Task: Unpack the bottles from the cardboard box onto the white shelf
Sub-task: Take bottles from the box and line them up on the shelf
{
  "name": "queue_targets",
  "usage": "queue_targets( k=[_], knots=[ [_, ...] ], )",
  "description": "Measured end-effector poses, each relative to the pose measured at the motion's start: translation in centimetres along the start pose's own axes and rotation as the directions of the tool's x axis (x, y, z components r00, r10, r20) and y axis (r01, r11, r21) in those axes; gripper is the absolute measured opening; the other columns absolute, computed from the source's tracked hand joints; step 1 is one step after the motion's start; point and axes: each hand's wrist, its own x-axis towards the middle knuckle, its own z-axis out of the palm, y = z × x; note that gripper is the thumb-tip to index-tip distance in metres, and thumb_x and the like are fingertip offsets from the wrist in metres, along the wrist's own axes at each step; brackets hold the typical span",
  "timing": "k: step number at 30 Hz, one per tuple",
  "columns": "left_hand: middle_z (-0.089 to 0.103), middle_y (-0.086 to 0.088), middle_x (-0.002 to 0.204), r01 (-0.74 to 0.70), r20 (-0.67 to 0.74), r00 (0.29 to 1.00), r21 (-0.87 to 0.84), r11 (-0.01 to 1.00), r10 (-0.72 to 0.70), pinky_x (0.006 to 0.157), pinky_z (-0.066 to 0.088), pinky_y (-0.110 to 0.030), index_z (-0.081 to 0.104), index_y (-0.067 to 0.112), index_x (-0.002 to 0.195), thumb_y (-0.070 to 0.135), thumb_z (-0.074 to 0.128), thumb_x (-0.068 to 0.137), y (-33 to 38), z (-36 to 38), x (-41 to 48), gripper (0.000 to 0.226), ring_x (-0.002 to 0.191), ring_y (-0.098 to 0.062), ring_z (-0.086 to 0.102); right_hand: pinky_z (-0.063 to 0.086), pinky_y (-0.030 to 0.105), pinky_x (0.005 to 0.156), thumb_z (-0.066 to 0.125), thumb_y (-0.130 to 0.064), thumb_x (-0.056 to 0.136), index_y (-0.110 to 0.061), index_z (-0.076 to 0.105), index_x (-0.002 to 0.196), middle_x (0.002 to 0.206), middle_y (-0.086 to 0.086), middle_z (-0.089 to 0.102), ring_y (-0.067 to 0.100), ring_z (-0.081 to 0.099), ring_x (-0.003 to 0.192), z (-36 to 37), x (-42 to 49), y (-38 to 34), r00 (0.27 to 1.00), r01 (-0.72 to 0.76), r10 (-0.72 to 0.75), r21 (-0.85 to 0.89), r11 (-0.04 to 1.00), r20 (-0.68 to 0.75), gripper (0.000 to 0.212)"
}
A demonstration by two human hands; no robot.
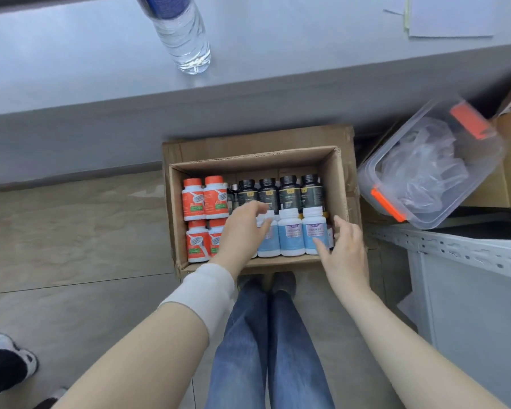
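**Cardboard box full, both hands at the white-and-blue row**

Grey counter (71, 69) runs across the far side, well beyond both hands, over a tiled floor (71, 231). Off to the right of the right hand (347, 249) stands the white shelf (455, 249), its perforated metal rail showing. A clear storage bin (425, 172) with orange latches lies tilted beyond that rail.

Both hands reach into the open cardboard box (335, 184), which sits on the floor just past the person's shoes and jeans (266, 335). Every bottle in view is in the box. The black bottles (289, 193) line the far wall beyond the fingertips. The orange-capped bottles (194, 202) fill the side left of the left hand (242, 228). The white-and-blue bottles (291, 234) stand in a near row between the two hands.

The left hand lies over the leftmost of that row, its fingers loosely bent across the cap. Whether they close round it cannot be told. The right hand is spread wide. Its straight thumb (320, 246) touches the label of the rightmost bottle, and its fingers reach along that bottle's far side.

A clear water bottle (183, 36) stands on the counter, far beyond the left hand.
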Motion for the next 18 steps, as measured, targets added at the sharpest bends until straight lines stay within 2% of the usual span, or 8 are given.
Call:
queue_targets(
  k=[2,5,8,10,13,18],
  knots=[
    [0.056,-0.002,0.129,-0.061,0.07,0.996,0.158,0.986,0.051,0.103,0.042,-0.036,0.051,0.018,0.129,0.033,0.054,0.093,1.1,1.5,1.9,0.039,0.122,-0.02,0.05,0.038,0.033,0.101,0.061,-0.023,0.088,-0.007,0.034,0.139,0.138,0.012,0.04,0.025,0.042,0.127,1.1,0.3,0.2,0.996,-0.052,0.053,-0.015,0.999,0.078,0.06],
    [0.053,-0.007,0.134,-0.156,0.156,0.983,0.46,0.874,0.094,0.104,0.036,-0.039,0.046,0.017,0.134,0.044,0.046,0.094,2.1,3.1,4.0,0.048,0.125,-0.027,0.044,0.033,0.036,0.106,0.058,-0.024,0.09,-0.004,0.024,0.143,0.143,0.015,0.036,0.028,0.035,0.134,2.5,1.4,0.5,0.978,-0.127,0.138,-0.072,0.989,0.16,0.066],
    [0.054,-0.009,0.133,-0.197,0.242,0.969,0.605,0.772,0.058,0.103,0.034,-0.041,0.047,0.015,0.132,0.05,0.039,0.095,2.5,3.8,5.0,0.051,0.126,-0.031,0.042,0.034,0.039,0.105,0.056,-0.026,0.091,-0.004,0.019,0.144,0.144,0.017,0.035,0.03,0.036,0.133,3.3,2.3,0.3,0.96,-0.165,0.183,-0.096,0.981,0.21,0.068],
    [0.057,-0.009,0.129,-0.189,0.253,0.967,0.62,0.762,0.034,0.101,0.035,-0.04,0.049,0.015,0.129,0.05,0.038,0.095,2.4,4.1,5.5,0.05,0.124,-0.031,0.043,0.037,0.039,0.103,0.056,-0.029,0.091,-0.004,0.019,0.144,0.144,0.016,0.037,0.03,0.039,0.132,3.6,2.9,0.1,0.95,-0.205,0.224,-0.104,0.973,0.218,0.069],
    [0.062,-0.009,0.123,-0.149,0.252,0.968,0.56,0.815,0.004,0.099,0.034,-0.039,0.052,0.015,0.125,0.049,0.041,0.095,2.3,4.2,5.9,0.047,0.122,-0.03,0.043,0.043,0.039,0.096,0.06,-0.03,0.088,-0.004,0.028,0.14,0.139,0.015,0.044,0.03,0.047,0.126,3.8,3.6,0.2,0.942,-0.263,0.275,-0.084,0.961,0.194,0.066],
    [0.063,-0.003,0.123,-0.086,0.246,0.969,0.293,0.952,0.012,0.099,0.041,-0.036,0.058,0.016,0.126,0.046,0.056,0.088,2.0,3.2,5.4,0.048,0.123,-0.026,0.045,0.045,0.037,0.09,0.066,-0.028,0.085,-0.004,0.048,0.12,0.124,0.015,0.055,0.03,0.054,0.115,3.2,3.1,0.4,0.964,-0.228,0.229,-0.026,0.973,0.138,0.046]
  ],
)
